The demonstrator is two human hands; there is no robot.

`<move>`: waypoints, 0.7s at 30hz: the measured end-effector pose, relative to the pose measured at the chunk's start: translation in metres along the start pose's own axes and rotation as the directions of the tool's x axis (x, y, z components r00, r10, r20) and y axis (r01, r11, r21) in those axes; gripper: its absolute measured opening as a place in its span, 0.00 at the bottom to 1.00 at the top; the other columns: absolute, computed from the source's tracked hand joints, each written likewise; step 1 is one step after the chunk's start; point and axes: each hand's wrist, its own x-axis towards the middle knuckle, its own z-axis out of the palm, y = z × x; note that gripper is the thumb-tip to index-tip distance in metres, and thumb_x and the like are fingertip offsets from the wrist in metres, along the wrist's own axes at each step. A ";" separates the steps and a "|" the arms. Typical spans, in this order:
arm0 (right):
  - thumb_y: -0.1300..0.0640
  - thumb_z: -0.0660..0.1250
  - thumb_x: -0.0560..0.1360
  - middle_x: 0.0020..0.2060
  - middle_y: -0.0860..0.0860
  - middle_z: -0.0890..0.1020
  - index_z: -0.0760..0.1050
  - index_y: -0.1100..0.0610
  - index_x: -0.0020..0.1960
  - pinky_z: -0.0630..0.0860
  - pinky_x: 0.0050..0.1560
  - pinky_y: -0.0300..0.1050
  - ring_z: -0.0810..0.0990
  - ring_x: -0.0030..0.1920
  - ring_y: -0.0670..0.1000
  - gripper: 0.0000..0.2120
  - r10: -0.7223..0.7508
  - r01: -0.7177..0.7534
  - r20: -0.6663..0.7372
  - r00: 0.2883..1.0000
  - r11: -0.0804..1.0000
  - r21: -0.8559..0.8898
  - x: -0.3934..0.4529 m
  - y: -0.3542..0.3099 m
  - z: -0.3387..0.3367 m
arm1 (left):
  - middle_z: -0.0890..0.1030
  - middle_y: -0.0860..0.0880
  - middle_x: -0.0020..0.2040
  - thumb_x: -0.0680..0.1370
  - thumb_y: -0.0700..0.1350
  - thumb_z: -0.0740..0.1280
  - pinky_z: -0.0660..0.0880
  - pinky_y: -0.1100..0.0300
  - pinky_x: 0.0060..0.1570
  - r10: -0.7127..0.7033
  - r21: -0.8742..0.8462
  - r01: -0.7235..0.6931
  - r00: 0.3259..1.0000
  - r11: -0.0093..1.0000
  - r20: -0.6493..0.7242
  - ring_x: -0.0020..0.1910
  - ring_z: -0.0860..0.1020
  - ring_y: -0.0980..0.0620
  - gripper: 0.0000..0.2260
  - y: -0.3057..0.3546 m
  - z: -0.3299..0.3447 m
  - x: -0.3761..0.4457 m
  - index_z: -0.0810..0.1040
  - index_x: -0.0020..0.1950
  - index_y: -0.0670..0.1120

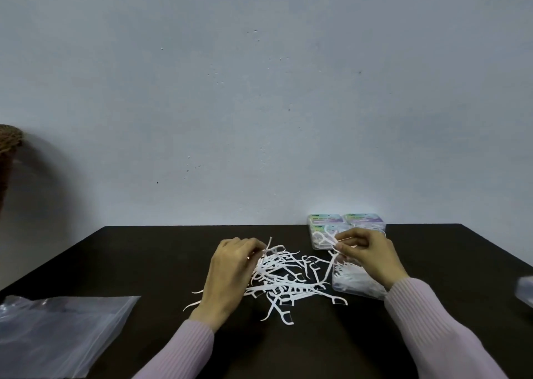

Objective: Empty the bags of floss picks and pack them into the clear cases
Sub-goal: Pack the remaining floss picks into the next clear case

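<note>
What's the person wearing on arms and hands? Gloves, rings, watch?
Both hands are bare: left hand and right hand show no gloves, and no rings or watch are visible. Both arms wear long, pale pink, ribbed knit sleeves, left sleeve and right sleeve, ending at the wrists. No markings are visible.

text: none legible | case labels [346, 220]: print too blurred

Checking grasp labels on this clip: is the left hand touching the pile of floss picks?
Touching. The head view shows the left hand resting on the left side of the pile of floss picks, its curled fingertips pinching picks at the pile's top.
</note>
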 end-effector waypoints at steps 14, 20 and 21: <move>0.68 0.71 0.69 0.41 0.54 0.82 0.78 0.59 0.45 0.77 0.36 0.32 0.82 0.42 0.48 0.07 0.088 -0.095 -0.042 0.995 0.971 -0.219 0.003 0.016 -0.045 | 0.83 0.56 0.38 0.72 0.39 0.73 0.74 0.72 0.41 -0.360 -0.555 0.344 0.929 0.758 0.084 0.39 0.80 0.63 0.04 0.054 0.036 0.030 0.82 0.43 0.48; 0.63 0.70 0.72 0.41 0.47 0.81 0.80 0.51 0.44 0.74 0.41 0.31 0.78 0.42 0.41 0.07 0.077 -0.005 0.137 0.988 0.886 -0.464 0.003 0.017 -0.052 | 0.84 0.52 0.38 0.70 0.39 0.74 0.78 0.66 0.42 -0.440 -0.696 0.488 0.857 0.527 0.268 0.38 0.81 0.59 0.06 0.086 0.071 0.046 0.82 0.41 0.49; 0.61 0.70 0.72 0.40 0.45 0.80 0.81 0.52 0.46 0.72 0.39 0.30 0.76 0.41 0.40 0.06 0.078 0.008 0.155 0.985 0.874 -0.486 0.003 0.017 -0.053 | 0.84 0.52 0.38 0.70 0.38 0.74 0.78 0.66 0.42 -0.447 -0.700 0.500 0.850 0.511 0.280 0.38 0.81 0.59 0.06 0.090 0.076 0.047 0.82 0.41 0.49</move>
